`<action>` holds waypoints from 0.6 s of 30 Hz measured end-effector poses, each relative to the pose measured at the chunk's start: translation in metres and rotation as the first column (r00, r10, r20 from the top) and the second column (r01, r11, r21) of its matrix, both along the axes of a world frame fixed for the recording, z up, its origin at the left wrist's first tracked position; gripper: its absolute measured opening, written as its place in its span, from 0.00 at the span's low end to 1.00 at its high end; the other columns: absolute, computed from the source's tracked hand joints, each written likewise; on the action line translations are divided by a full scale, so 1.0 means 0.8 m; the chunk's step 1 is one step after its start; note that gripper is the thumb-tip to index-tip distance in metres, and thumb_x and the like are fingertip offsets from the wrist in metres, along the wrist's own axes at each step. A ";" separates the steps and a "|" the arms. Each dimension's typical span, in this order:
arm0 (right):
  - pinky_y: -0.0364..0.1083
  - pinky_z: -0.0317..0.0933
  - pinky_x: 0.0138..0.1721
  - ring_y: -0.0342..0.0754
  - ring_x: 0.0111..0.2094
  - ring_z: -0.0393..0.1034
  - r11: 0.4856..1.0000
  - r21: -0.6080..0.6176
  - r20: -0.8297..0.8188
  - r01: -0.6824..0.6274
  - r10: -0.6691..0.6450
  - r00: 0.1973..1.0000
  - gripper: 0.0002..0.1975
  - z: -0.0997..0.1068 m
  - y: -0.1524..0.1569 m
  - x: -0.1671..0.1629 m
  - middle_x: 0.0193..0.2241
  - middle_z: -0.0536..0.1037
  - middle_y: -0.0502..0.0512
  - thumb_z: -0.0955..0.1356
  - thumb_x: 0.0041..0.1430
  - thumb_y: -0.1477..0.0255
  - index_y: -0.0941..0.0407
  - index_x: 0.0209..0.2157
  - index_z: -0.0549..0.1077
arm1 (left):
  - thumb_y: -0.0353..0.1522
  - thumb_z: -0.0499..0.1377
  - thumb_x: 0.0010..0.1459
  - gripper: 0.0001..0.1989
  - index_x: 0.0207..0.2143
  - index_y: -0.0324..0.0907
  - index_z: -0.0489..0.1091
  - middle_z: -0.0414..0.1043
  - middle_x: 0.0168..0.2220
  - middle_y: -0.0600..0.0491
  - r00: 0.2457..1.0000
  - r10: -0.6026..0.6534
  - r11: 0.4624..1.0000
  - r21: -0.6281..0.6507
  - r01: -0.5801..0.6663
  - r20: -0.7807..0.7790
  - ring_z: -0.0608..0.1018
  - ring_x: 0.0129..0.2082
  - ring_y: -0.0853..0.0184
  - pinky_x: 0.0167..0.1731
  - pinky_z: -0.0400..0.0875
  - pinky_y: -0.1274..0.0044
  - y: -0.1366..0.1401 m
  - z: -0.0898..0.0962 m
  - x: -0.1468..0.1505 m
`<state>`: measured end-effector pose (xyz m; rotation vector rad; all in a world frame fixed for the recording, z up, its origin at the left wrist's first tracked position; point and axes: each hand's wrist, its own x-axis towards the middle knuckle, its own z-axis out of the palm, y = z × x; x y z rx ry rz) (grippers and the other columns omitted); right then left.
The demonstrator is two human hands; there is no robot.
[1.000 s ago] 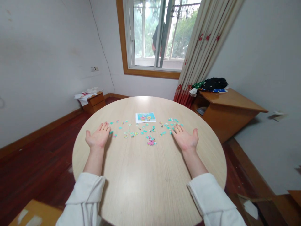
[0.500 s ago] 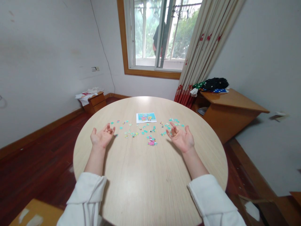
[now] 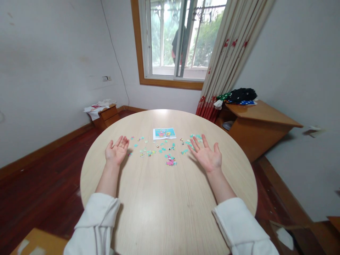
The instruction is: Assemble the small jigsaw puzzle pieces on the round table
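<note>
Palm up and fingers stretched out, my left hand (image 3: 117, 151) is over the left part of the round table, holding nothing. My right hand (image 3: 207, 156) is turned palm up on the other side, its fingers spread and nothing in it. Between and around them lie scattered puzzle pieces (image 3: 162, 150), mostly turquoise. A small cluster of joined-looking pink pieces (image 3: 171, 161) sits nearer to me, midway between the hands. Behind the pieces lies a picture sheet (image 3: 164, 133) with a pink and a yellow cartoon figure. Some pieces are partly hidden behind my right fingers.
The round wooden table (image 3: 159, 209) fills the middle. At the back left stands a small drawer cabinet (image 3: 109, 115) with papers on it. A tilted-looking wooden desk (image 3: 255, 127) with dark cloth (image 3: 242, 95) stands right, beside a long curtain (image 3: 225, 60). Beyond the window is a dark shape.
The fingers of both hands have straightened from a loose curl; those of my right hand have spread wider. The puzzle pieces and the sheet lie as before. The view has shifted slightly.
</note>
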<state>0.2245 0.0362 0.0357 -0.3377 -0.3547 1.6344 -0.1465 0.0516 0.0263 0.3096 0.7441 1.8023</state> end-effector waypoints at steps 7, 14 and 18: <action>0.47 0.66 0.34 0.41 0.24 0.70 0.998 -0.055 -0.066 -0.010 0.006 0.998 0.20 -0.001 -0.002 0.001 0.22 0.75 0.50 0.56 0.63 0.60 0.56 0.39 0.73 | 0.28 0.59 0.45 0.03 0.24 0.40 0.72 0.73 0.29 0.47 0.409 0.131 0.935 -0.025 -0.354 -0.903 0.74 0.38 0.59 0.45 0.64 0.68 0.056 -0.024 0.003; 0.46 0.65 0.33 0.40 0.22 0.68 0.997 -0.074 -0.036 0.001 -0.004 0.999 0.17 -0.001 0.000 -0.006 0.20 0.72 0.47 0.59 0.61 0.60 0.56 0.34 0.73 | 0.28 0.64 0.37 0.08 0.16 0.43 0.66 0.73 0.38 0.40 0.261 -0.006 0.932 -0.100 -0.348 -0.965 0.59 0.58 0.46 0.56 0.48 0.58 0.107 -0.025 -0.011; 0.46 0.64 0.32 0.40 0.22 0.67 0.995 -0.098 -0.060 -0.002 -0.004 0.998 0.18 0.000 0.002 -0.008 0.20 0.71 0.48 0.58 0.62 0.61 0.57 0.33 0.73 | 0.33 0.67 0.36 0.14 0.13 0.44 0.61 0.73 0.39 0.38 0.174 -0.121 0.903 -0.181 -0.390 -0.977 0.60 0.57 0.43 0.55 0.49 0.54 0.127 -0.031 -0.012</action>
